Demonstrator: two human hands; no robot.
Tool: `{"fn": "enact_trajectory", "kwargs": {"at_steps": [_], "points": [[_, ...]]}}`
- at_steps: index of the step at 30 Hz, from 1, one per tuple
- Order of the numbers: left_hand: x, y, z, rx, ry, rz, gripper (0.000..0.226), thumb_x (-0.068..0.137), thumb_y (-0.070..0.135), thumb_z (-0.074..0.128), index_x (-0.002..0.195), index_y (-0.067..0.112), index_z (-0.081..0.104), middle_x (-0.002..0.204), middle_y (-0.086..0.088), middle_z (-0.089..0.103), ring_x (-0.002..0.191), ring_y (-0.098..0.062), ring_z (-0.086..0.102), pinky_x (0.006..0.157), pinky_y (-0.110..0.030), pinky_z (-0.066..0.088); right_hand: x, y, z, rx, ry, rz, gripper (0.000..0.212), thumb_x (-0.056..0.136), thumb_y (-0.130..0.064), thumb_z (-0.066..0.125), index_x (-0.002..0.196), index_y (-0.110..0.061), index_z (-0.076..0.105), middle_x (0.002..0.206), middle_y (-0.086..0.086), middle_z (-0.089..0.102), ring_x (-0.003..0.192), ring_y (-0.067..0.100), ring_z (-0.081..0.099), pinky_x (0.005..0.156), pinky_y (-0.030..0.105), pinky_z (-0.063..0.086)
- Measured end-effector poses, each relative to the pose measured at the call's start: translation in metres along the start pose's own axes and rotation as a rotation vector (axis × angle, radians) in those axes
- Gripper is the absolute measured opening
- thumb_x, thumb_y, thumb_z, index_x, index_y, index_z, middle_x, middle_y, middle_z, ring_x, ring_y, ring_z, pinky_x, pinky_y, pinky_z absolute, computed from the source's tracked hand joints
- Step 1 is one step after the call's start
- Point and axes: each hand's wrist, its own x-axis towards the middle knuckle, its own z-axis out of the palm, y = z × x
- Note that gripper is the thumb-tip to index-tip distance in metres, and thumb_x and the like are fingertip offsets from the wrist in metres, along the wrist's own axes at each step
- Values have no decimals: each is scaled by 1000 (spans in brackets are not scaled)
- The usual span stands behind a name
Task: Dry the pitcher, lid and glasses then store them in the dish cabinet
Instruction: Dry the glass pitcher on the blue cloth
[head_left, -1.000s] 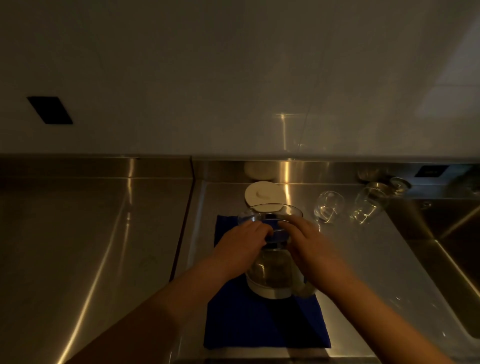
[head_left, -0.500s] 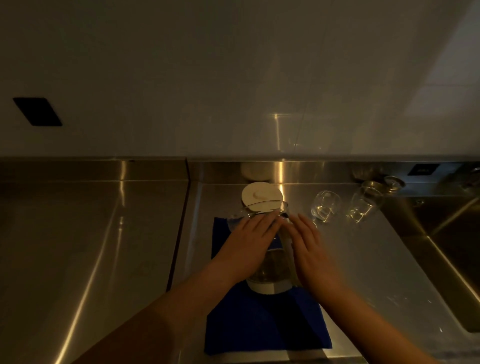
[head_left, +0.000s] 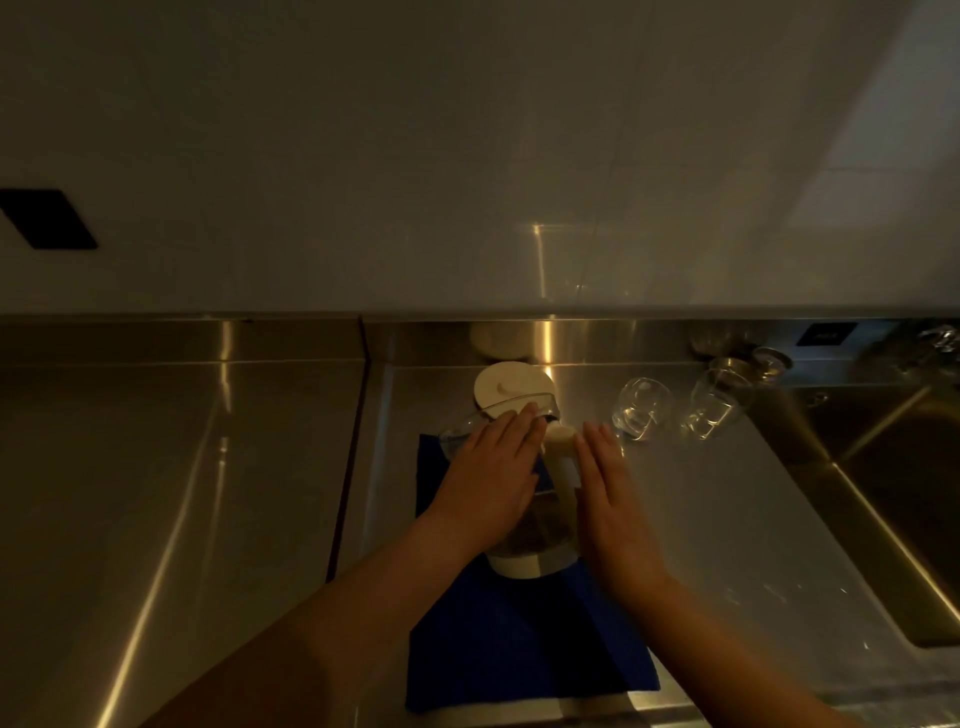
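Nearest the camera, a blue cloth (head_left: 519, 654) lay flat on the steel counter (head_left: 182, 493). The pitcher (head_left: 540, 540) lay on its side on the cloth, white base toward us, mouth pointing away, white handle (head_left: 563, 462) uppermost.

We held the left hand (head_left: 491, 478) flat on the pitcher's left flank, fingers straight and pressed together, fingertips near the rim. We held the right hand (head_left: 610, 499) flat against the right flank beside the handle, fingers straight and close together. Neither hand curled around the glass.

Just beyond the pitcher's mouth, the white lid (head_left: 511, 387) lay on the counter, partly hidden by the rim. To its right stood two glasses (head_left: 641, 408), near each other. A third glass (head_left: 730, 366) sat behind them at the backsplash; whether it was upright, we could not tell. The sink (head_left: 909, 493) occupied the far right.
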Motion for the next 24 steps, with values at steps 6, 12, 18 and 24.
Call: {"fn": "enact_trajectory", "kwargs": {"at_steps": [6,12,18,24], "points": [[10,-5,1,-59,22,59,66,97,19,44,150,11,5,158,-9,7,145,-17,-2,110,-27,-14,19,1,12,43,-19,-35,95,63,7,77,143,-3,25,153,12,15,142,22,13,111,41,18],[8,-10,3,-90,30,27,70,91,9,52,149,13,13,157,-9,15,139,-11,-7,106,-23,-19,-16,0,27,92,-7,89,90,74,-12,66,148,-8,16,156,13,9,140,25,17,105,41,27],[13,-15,2,-106,-16,54,83,88,8,56,150,23,3,155,-9,21,140,-25,23,112,-34,13,-12,-4,32,89,10,73,66,89,-33,31,148,-9,14,157,10,6,142,23,13,107,40,22],[25,-18,-8,-115,-76,212,84,81,-2,61,148,24,18,156,-8,17,140,-29,22,107,-44,32,-12,1,32,124,44,45,57,100,-42,19,149,-12,13,156,11,10,142,27,17,109,40,25]]}}
